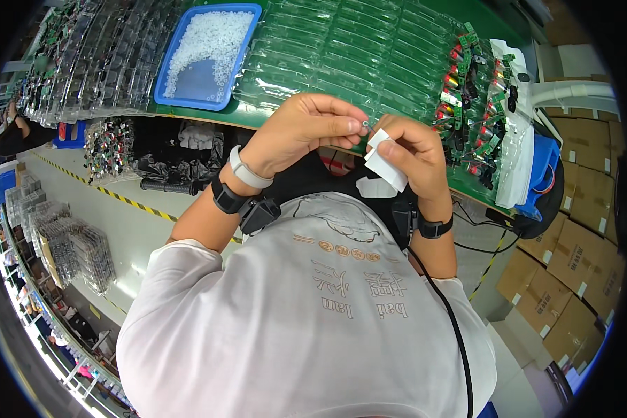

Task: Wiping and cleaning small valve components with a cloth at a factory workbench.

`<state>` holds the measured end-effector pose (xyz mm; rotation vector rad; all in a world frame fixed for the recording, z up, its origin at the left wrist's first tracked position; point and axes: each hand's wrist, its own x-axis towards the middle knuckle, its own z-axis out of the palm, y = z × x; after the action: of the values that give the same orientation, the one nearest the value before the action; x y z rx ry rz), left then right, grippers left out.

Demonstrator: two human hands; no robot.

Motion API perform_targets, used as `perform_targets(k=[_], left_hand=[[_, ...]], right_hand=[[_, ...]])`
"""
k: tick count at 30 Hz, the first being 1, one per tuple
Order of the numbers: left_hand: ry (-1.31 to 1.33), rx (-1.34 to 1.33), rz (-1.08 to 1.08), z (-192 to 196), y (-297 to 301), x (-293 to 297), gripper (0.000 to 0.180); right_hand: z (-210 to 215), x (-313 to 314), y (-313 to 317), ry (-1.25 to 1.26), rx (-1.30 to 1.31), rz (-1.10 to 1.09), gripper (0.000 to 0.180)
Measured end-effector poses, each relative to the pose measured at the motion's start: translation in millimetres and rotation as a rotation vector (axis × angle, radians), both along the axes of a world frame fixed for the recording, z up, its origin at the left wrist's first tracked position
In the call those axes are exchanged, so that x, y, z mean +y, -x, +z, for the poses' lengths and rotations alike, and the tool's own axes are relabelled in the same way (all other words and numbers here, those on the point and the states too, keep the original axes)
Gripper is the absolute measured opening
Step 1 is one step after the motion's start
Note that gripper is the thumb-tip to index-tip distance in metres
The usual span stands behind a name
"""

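Note:
My left hand (303, 132) is at the near edge of the green table, thumb and forefinger pinched on a tiny pale round piece (365, 124), too small to make out fully. Close to its fingertips, my right hand (425, 157) is closed around a folded white slip (389, 166), which looks like paper or cloth. The right fingertips also come near the tiny piece; whether they touch it I cannot tell. Below the hands, another white scrap (377, 187) lies on my dark lap.
A blue tray (202, 82) of small white plastic pieces (212, 38) stands left on the table. Rows of clear plastic trays (341, 52) lie beyond my hands. To the right are small circuit boards with wires (460, 104), a blue bin (547, 174) and cardboard boxes (557, 258).

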<state>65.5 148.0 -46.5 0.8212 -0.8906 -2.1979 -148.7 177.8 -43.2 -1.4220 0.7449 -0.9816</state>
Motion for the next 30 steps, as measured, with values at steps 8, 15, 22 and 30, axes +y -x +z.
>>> perform_targets(k=[8,15,22,30], left_hand=[[0.022,0.023,0.012,-0.1,2.6,-0.5,0.018],[0.218,-0.008,0.109,3.3,16.9,3.2,0.021],[0.679,-0.122,0.178,58.4,45.0,-49.4,0.019],[1.154,-0.657,0.268,73.0,108.3,-232.1,0.017]], right_hand=[[-0.6,-0.4,0.4,0.082,0.147,0.009,0.015],[0.2,5.0,1.5,0.152,0.142,-0.038,0.015],[-12.5,10.2,10.4,0.219,-0.257,-0.411,0.012],[-2.9,48.1,79.1,-0.26,-0.279,-0.692,0.023]])
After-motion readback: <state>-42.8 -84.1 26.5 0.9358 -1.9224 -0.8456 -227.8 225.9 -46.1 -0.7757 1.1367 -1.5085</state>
